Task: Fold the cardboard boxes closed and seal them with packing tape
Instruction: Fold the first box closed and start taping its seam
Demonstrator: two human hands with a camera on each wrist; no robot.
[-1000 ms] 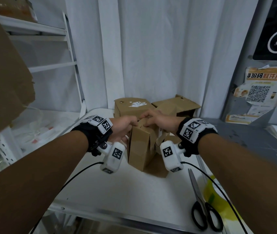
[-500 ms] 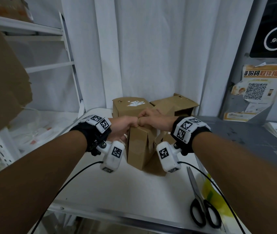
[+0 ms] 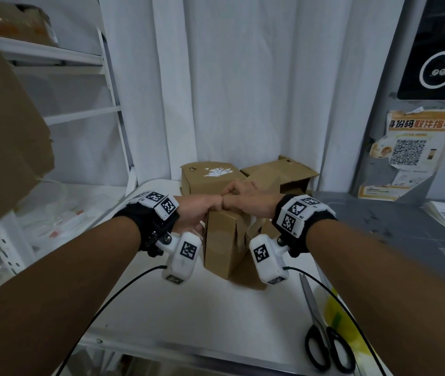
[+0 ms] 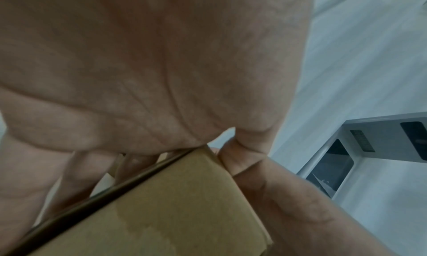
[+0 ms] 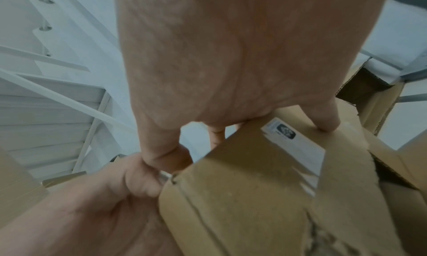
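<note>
Your left hand [image 3: 198, 213] and right hand [image 3: 245, 198] meet knuckle to knuckle over the top near edge of the box [image 3: 222, 245] standing mid-table [image 3: 188, 308], fingers [image 5: 327, 117] curled down, gripping its folded top.

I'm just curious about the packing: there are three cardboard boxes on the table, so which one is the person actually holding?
The nearest box, standing upright; both the left hand and right hand grip its top. The two boxes behind it sit untouched.
</note>
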